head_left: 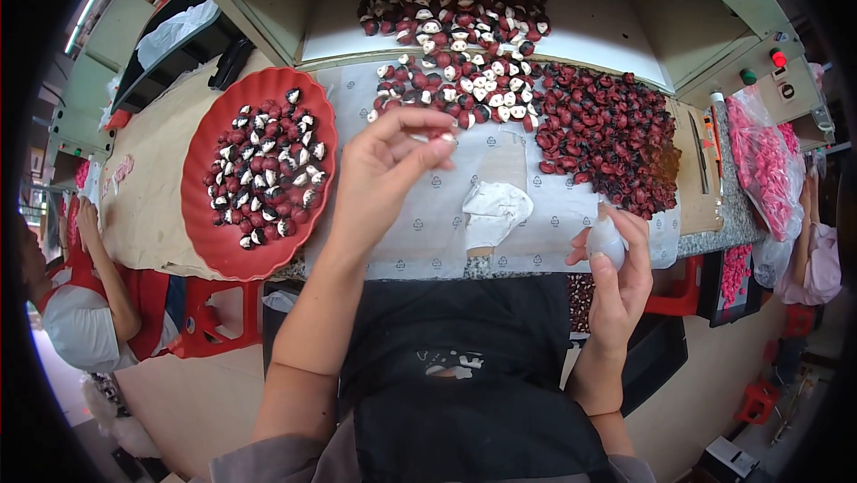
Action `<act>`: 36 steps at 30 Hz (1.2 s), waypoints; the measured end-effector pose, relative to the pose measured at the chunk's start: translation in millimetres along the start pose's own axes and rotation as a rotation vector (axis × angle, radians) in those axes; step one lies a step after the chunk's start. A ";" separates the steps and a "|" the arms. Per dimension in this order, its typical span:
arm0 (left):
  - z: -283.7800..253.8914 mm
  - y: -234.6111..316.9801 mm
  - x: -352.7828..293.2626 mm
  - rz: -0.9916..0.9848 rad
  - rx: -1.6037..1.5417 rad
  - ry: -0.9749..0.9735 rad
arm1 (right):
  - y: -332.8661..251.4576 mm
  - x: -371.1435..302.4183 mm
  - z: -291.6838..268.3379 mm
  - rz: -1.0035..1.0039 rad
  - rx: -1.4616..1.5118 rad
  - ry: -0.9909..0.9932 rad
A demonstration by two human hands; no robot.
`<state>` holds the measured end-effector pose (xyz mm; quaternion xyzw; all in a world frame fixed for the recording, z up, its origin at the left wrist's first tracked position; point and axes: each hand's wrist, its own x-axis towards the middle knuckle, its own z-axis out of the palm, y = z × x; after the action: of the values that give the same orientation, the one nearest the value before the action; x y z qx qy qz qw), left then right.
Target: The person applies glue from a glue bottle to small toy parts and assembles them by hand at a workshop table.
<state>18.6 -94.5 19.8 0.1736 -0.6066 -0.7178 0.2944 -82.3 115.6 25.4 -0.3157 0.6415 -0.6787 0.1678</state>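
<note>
My left hand [390, 166] is raised over the table, thumb and fingers pinched round a small red-and-white piece [443, 137], mostly hidden by the fingertips. At the table's front edge, my right hand [625, 269] is wrapped round a small whitish squeeze bottle [606, 240]. Between the hands lies a crumpled white cloth or paper [497, 212] on the printed sheet [406, 246]. Beyond it spread many small dark-red and white pieces [486, 90] with dotted faces. Right of these is a heap of dark-red and black curved shells [607, 130].
A red scalloped tray [198, 188] of red, black and white pieces stands at the left. At the back, a pale green open-fronted booth [714, 63] holds more pieces. Bags of pink parts [763, 157] hang at the right. A co-worker [98, 295] sits at the far left.
</note>
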 end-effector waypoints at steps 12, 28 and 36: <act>54.2 -24.4 -31.4 -0.410 -0.911 -0.248 | -9.1 -8.5 -4.9 -0.190 0.485 0.365; 61.7 -26.4 -45.6 -0.406 -0.958 -0.303 | -10.5 -19.3 5.1 -0.690 -0.164 0.173; 62.4 -24.6 -48.8 -0.398 -0.963 -0.321 | -15.5 -24.2 1.7 -0.686 -0.278 -0.022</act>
<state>12.9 -13.4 3.3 0.0186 -0.2020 -0.9738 0.1029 -60.4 131.4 35.3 -0.5393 0.5826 -0.5986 -0.1070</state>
